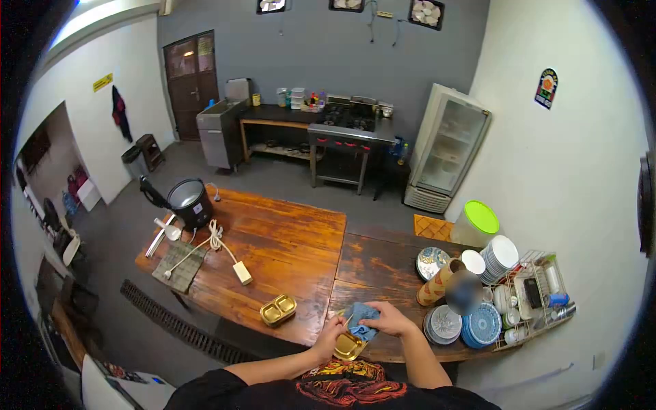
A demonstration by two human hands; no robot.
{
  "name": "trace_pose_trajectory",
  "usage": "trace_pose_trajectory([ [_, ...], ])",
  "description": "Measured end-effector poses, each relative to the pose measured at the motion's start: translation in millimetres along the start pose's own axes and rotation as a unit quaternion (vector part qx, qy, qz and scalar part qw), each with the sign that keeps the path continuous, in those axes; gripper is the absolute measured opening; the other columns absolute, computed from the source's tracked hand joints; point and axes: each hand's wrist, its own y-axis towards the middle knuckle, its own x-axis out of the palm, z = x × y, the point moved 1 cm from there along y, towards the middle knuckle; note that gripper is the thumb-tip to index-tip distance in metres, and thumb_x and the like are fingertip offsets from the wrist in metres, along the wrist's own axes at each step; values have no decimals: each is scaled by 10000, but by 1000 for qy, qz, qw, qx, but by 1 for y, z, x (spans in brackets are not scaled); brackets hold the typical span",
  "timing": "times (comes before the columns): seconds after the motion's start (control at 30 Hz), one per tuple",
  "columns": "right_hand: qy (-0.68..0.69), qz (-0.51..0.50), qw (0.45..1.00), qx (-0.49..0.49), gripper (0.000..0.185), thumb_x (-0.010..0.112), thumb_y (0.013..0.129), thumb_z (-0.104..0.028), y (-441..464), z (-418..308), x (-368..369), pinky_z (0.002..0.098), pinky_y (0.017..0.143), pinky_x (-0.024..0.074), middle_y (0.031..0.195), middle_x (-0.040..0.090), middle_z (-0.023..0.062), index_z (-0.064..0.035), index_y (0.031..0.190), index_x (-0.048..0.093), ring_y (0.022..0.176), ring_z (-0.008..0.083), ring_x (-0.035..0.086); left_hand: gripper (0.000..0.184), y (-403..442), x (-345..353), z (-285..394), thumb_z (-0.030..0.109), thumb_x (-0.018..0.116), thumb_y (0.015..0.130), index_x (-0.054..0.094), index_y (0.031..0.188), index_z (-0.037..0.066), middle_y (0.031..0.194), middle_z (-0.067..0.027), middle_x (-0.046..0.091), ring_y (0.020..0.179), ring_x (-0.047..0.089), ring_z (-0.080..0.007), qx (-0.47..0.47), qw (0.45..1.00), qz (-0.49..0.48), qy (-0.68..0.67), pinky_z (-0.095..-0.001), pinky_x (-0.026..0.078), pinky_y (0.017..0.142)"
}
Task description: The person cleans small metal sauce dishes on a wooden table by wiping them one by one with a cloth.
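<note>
My right hand [388, 320] is closed on a blue cloth [361, 316], pressed over the upper part of a gold metal dish [349, 347]. My left hand [331, 336] grips the left side of that dish, its fingers close to the cloth. The dish is near my body, at the front edge of the table, and the cloth hides part of it. To the left, a second gold dish [278, 310] with two compartments rests on the wooden tabletop [294, 239].
Stacked plates [484, 324], a patterned cylinder [437, 285] and a wire dish rack [540, 301] crowd the right side. At the left stand an open black cooker [189, 203], a white power strip [242, 272] and a folded green cloth [179, 266]. A lime-lidded bin [478, 222] stands behind.
</note>
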Motion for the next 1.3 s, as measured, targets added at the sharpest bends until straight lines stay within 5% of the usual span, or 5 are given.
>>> trace_pose_trajectory([
  [0.37, -55, 163, 984, 51, 324, 742, 756, -104, 3, 48, -1, 279, 683, 513, 874, 705, 76, -10, 1059, 677, 731, 155, 631, 217, -11, 32, 12, 134, 508, 942, 507, 1142, 50, 1043, -88, 602, 880, 577, -152, 63, 997, 50, -7, -234, 457, 774],
  [0.57, 126, 83, 987, -52, 293, 740, 751, -101, 5, 15, -6, 291, 687, 513, 868, 697, 84, -23, 1026, 676, 740, 171, 634, 271, -24, 50, 25, 151, 510, 950, 538, 1194, 36, 1052, -88, 613, 870, 586, -174, -52, 981, 134, -127, -255, 469, 797],
  [0.73, -84, -100, 988, -87, 304, 735, 760, -117, 13, 0, -24, 297, 704, 511, 885, 688, 93, -31, 1044, 664, 758, 189, 631, 341, -21, 30, 1, 155, 511, 958, 541, 1274, 30, 1145, -99, 614, 965, 586, -184, -40, 993, 95, 55, -311, 520, 824],
  [1.1, 75, 212, 974, 23, 371, 675, 881, -143, -7, 58, 37, 299, 856, 490, 1062, 657, 114, 0, 1209, 575, 926, 202, 624, 315, -26, 42, 31, 146, 518, 940, 594, 1218, 18, 1088, -98, 636, 915, 590, -157, -12, 990, 142, -12, -265, 512, 763],
  [1.3, -24, 16, 990, -142, 398, 568, 824, 39, -9, -11, -16, 295, 820, 494, 1082, 666, 129, -2, 1219, 598, 894, 192, 615, 343, -21, 52, 36, 130, 514, 929, 584, 1236, -5, 1137, -114, 642, 1007, 603, -200, -14, 984, 146, 103, -289, 476, 897],
])
